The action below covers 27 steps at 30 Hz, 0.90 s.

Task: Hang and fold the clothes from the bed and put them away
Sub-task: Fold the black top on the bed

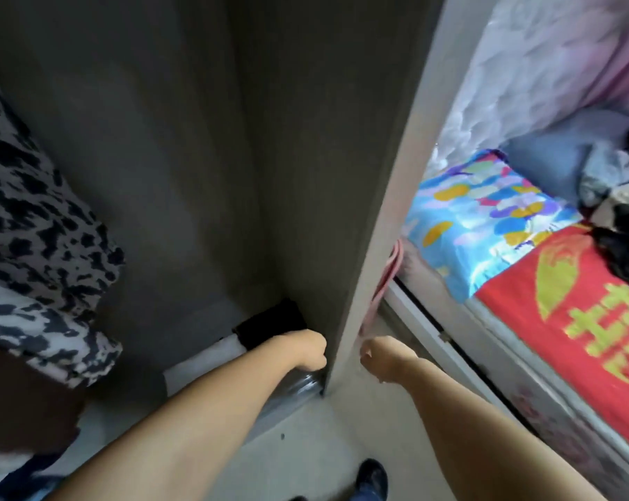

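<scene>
— Where are your hands right now?

— Both are down low at the wardrobe. My left hand (307, 350) is inside it, fingers curled under, right over the folded dark and white clothes (269, 325) on the wardrobe floor. Whether I am gripping that stack or just resting on it, I cannot tell; my knuckles hide the fingertips. My right hand (383, 357) is on the other side of the wardrobe panel (370, 247), also curled, beside a pink strap (381, 294) hanging just above it. I cannot say if it holds anything.

— So how much is done?

— Some, I judge. That folded stack under my left fingers is put away, and a black-and-white spotted garment (34, 226) hangs up and to the left of them.

— And what is left?

— Far to the right of my right hand, on the bed (558, 320), a heap of dark and grey clothes (620, 197) lies loose, unfolded.
</scene>
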Each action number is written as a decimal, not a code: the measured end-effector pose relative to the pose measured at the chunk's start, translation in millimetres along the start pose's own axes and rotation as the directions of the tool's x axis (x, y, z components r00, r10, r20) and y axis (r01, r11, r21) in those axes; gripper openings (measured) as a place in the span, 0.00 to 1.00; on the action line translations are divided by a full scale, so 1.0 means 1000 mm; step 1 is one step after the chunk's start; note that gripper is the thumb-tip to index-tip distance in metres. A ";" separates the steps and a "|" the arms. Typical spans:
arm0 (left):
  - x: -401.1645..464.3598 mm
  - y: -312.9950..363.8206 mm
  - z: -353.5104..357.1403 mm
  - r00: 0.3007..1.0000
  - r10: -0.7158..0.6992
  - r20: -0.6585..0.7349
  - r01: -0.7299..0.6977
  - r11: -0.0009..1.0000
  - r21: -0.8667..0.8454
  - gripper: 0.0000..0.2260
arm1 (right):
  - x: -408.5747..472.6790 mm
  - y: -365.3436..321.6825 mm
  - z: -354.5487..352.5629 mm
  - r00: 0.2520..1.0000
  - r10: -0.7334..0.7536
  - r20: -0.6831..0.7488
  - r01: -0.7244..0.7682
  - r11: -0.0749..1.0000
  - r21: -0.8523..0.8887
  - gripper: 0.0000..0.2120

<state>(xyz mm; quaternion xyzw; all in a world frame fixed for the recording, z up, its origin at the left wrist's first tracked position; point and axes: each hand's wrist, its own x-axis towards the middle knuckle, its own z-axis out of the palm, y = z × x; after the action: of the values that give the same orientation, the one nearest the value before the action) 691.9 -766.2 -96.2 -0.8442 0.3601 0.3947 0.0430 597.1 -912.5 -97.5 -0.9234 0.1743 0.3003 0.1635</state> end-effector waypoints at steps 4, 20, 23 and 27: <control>0.015 0.088 -0.008 0.982 0.187 0.033 -0.190 0.973 0.133 0.15 | -0.038 0.070 -0.004 0.988 0.141 -0.065 -0.135 0.986 0.093 0.15; 0.057 0.455 -0.015 0.858 0.511 0.059 -0.495 0.789 0.364 0.13 | -0.223 0.391 0.012 0.808 0.566 -0.161 -0.477 0.790 0.385 0.14; 0.064 0.515 -0.006 0.845 0.529 0.079 -0.517 0.771 0.372 0.12 | -0.251 0.455 0.020 0.778 0.611 -0.145 -0.519 0.757 0.397 0.13; 0.084 0.568 -0.002 0.843 0.526 0.110 -0.525 0.763 0.376 0.13 | -0.274 0.519 0.026 0.748 0.653 -0.117 -0.561 0.716 0.415 0.15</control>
<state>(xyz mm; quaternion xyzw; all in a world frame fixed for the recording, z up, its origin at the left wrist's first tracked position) 365.2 -1233.7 -33.5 -0.6837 0.6533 0.3100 0.0985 158.1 -1300.7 -51.9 -0.7986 0.5405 0.1796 0.1945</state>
